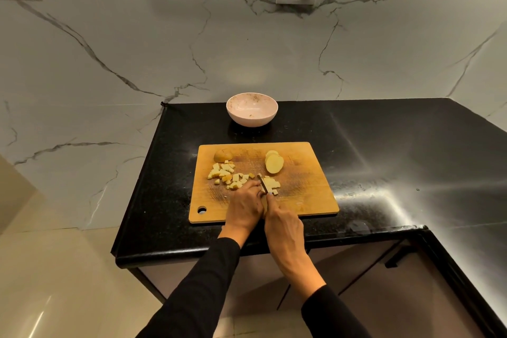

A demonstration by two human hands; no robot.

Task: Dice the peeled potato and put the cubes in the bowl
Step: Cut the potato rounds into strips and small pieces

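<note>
On the wooden cutting board, the right hand curls its fingers round a knife set into potato strips, while the left hand holds them with bunched fingertips; diced cubes lie left, uncut slices behind, and the pink bowl stands beyond on the black counter

On the wooden board, her right hand grips the knife over potato strips (left hand steadying), cubes scattered beside, pink bowl beyond on the worktop.
</note>
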